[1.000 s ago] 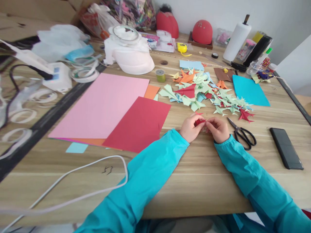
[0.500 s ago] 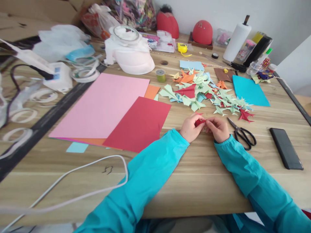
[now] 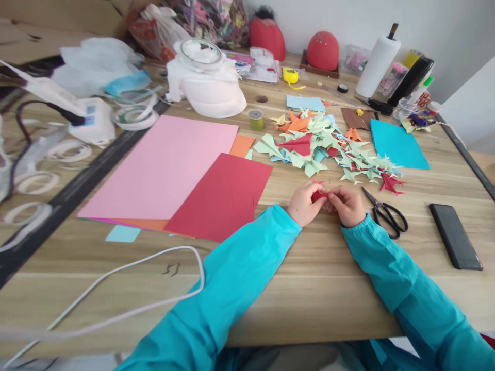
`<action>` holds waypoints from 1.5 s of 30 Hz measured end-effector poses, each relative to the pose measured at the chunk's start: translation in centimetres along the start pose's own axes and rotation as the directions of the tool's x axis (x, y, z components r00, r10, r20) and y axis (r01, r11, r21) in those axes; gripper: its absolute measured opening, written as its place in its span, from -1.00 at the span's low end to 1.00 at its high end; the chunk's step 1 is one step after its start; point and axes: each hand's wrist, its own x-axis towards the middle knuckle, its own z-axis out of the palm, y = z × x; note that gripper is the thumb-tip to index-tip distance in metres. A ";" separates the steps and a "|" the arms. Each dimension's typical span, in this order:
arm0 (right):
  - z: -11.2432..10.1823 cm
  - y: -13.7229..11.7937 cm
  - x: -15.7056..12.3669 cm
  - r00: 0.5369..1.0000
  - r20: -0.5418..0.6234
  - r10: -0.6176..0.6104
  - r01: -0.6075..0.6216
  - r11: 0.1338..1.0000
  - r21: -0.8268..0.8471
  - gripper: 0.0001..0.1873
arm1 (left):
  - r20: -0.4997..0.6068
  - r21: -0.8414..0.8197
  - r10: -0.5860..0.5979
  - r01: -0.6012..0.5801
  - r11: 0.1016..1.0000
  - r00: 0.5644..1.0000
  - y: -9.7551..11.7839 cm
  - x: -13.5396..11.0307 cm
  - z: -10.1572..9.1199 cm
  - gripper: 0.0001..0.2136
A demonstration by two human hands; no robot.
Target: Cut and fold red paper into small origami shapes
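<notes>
My left hand (image 3: pixel 304 203) and my right hand (image 3: pixel 348 206) meet over the wooden table (image 3: pixel 309 288), fingers pinched on a small folded red paper piece (image 3: pixel 319 195) between them. Both arms wear teal sleeves. Just beyond my hands lies a heap of folded paper shapes (image 3: pixel 328 149), mostly pale green with some red and orange. Black scissors (image 3: pixel 384 211) lie right of my right hand.
Large pink (image 3: pixel 162 165), red (image 3: pixel 222 198) and orange sheets lie to the left. A black phone (image 3: pixel 455 235) sits far right, a turquoise sheet (image 3: pixel 398 144) behind it. A white cable (image 3: pixel 127 293) loops at the near left. Tape rolls, a paper towel roll (image 3: pixel 377 64) and clutter crowd the back.
</notes>
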 end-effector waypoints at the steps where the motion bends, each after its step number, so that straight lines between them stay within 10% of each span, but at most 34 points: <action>1: 0.0 0.0 0.0 1.000 0.002 -0.005 0.005 1.000 -0.013 -0.61 | -0.001 -0.010 -0.005 0.005 1.000 1.000 -0.1 0.0 0.1 -0.92; 30: 0.0 -0.4 -0.1 1.000 0.001 -0.002 0.003 0.999 -0.036 -0.84 | 0.040 -0.003 0.081 -0.081 0.997 0.996 0.3 0.0 -0.3 -0.90; 45: 0.3 0.0 -0.1 1.000 0.009 -0.022 0.023 0.999 -0.029 -0.61 | -0.007 -0.116 -0.055 0.054 0.992 0.998 -0.3 0.1 0.2 -0.95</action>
